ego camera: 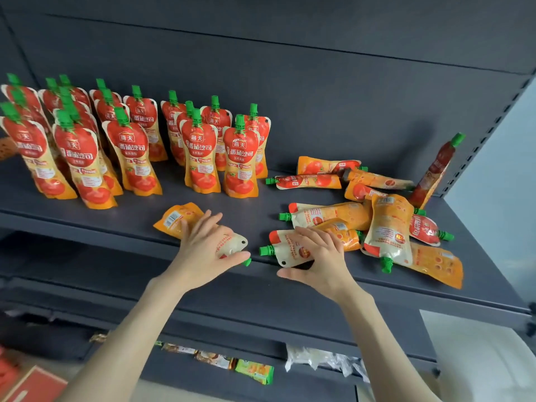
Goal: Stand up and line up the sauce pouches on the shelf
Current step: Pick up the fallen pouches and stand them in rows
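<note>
Risk at left hand (203, 245): shoving the flat orange-and-white foil sauce pouch (174, 219) off the front lip of the dark grey metal shelf (261, 204). Green cap end at the very edge; likely to slide if pressed rather than gripped. Fingers straight and splayed on top, thumb beside cap, not closed round anything.

Right hand (319, 262): fingers laid over second flat green-capped pouch (285, 248), thumb spread below its corner, no grip formed. Same drop risk.

Further right: loose heap of fallen pouches (388, 224), liable to shift once disturbed.

Behind left: upright red-and-orange pouches in rows (130, 146), easily toppled by careless placing.
</note>
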Available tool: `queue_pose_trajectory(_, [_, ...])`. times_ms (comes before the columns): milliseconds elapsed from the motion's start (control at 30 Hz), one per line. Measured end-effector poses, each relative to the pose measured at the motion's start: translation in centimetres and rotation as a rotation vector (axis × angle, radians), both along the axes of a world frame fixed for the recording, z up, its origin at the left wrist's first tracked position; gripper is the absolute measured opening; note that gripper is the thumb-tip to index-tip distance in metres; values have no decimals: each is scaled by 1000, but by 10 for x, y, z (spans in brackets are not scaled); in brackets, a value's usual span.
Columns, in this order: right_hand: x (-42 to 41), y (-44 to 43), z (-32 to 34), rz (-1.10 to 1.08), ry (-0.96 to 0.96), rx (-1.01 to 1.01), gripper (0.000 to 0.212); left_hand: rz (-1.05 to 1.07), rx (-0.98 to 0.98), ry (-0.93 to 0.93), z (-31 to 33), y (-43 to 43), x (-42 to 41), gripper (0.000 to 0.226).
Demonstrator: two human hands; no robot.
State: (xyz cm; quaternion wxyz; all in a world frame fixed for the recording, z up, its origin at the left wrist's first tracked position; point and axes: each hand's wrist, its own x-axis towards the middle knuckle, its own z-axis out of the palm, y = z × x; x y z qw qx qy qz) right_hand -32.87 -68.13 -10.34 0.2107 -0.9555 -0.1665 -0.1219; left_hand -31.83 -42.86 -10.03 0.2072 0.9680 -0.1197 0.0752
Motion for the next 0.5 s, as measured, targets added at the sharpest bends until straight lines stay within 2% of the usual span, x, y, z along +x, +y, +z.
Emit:
queue_pose_trajectory(67, [1,-4,-3,27,6,-18,84,-47,64,50,-2,8,-6,116])
queue_pose_trajectory(133, [1,-5,-6,39,-31,6,69,-102,85,65,-5,14,-11,119])
queue_pose_trajectory(167, [0,-6,-7,39,-48,18,63,-121,80,59,-4,16,-12,113])
queue_pose_trajectory(267, [-1,-3,-11,32,-94,29,54,-135,59,25,0,16,-14,76])
queue_pose_trajectory(400, [0,4,-14,46,-264,-1,51,-176,-32,-64,2,13,-18,64])
queue_pose_trajectory(500, [1,16,-12,87,-356,89,45,-211,-112,-244,7,15,-18,48])
